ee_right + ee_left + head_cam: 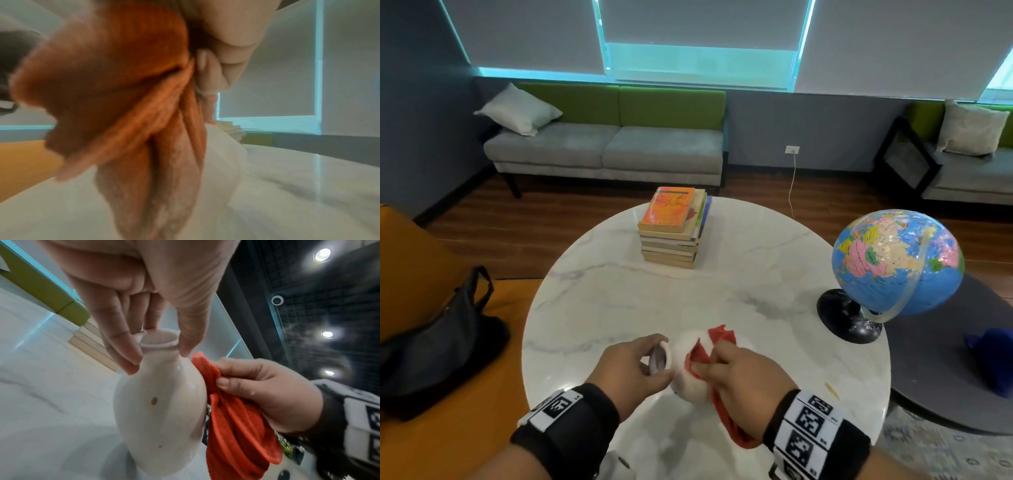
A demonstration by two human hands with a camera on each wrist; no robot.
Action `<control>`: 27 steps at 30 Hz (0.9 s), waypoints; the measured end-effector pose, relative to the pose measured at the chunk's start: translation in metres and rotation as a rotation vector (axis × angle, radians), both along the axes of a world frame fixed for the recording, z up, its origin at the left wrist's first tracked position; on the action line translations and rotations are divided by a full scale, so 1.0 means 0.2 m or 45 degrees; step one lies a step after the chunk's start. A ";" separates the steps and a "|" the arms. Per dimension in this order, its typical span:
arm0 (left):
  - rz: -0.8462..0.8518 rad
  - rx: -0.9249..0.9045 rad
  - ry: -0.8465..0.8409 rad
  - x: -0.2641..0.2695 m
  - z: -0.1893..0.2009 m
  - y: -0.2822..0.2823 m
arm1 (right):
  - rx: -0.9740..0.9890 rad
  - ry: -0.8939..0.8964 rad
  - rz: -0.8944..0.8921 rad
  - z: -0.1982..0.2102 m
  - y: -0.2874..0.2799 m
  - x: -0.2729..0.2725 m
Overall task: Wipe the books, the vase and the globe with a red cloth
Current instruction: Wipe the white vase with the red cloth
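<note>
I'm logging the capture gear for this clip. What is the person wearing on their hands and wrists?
Both hands are bare. The left hand and right hand each have a black wrist cuff behind them carrying white panels printed with black square fiducial markers. No gloves, sleeves or cables show.

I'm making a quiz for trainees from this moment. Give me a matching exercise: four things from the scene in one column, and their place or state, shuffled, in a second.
Things:
1. vase
2. red cloth
3. books
4. globe

Places or states:
A. stacked at the far side of the table
B. on a black stand at the table's right edge
C. pinched at the neck by the left hand
D. bunched in the right hand, against the vase

Pairs: 1-C, 2-D, 3-A, 4-B
</note>
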State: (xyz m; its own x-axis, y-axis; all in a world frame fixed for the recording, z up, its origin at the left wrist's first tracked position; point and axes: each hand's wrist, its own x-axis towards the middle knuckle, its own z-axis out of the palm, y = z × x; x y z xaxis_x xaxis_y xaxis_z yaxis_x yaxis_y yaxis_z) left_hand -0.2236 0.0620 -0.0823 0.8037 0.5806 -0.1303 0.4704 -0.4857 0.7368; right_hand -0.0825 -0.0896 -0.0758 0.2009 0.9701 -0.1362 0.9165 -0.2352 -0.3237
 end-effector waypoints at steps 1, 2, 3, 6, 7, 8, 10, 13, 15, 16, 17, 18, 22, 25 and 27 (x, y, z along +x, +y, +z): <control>0.014 -0.013 -0.007 0.00 0.00 0.00 | 0.029 0.090 -0.100 -0.03 -0.01 0.02; 0.031 -0.024 -0.009 0.00 0.00 0.01 | 0.063 0.167 -0.197 -0.06 -0.03 0.04; 0.047 -0.038 -0.010 0.00 -0.01 0.01 | 0.075 0.183 -0.288 -0.09 -0.04 0.07; 0.059 -0.067 0.003 -0.02 -0.01 0.02 | 0.048 0.135 -0.467 -0.12 -0.07 0.14; 0.051 -0.066 0.006 -0.02 -0.01 0.02 | 0.028 0.125 -0.475 -0.11 -0.07 0.15; 0.042 -0.060 0.004 -0.01 -0.01 0.01 | 0.032 0.120 -0.463 -0.10 -0.06 0.14; 0.028 -0.049 -0.002 0.00 -0.01 0.01 | 0.074 0.157 -0.370 -0.05 -0.01 0.09; 0.021 -0.055 -0.020 0.01 0.00 0.00 | 0.100 0.139 -0.164 -0.01 0.02 0.01; 0.033 -0.049 -0.055 0.01 -0.01 0.00 | 0.108 0.157 -0.180 -0.02 0.02 0.01; 0.038 -0.040 -0.074 0.01 0.00 -0.01 | 0.131 0.174 -0.231 -0.04 0.01 0.04; 0.042 -0.030 -0.083 0.01 0.00 -0.01 | 0.133 0.193 -0.297 -0.08 0.00 0.07; 0.043 -0.020 -0.083 0.01 0.00 -0.01 | 0.107 0.205 -0.375 -0.11 -0.02 0.12; -0.057 -0.016 -0.044 -0.01 -0.01 0.00 | -0.050 0.193 -0.582 -0.18 -0.10 0.26; -0.142 0.002 -0.030 -0.01 0.00 -0.01 | -0.052 0.171 -0.521 -0.15 -0.08 0.23; -0.163 0.038 -0.039 0.00 0.01 -0.01 | 0.081 0.234 -0.434 -0.11 -0.03 0.16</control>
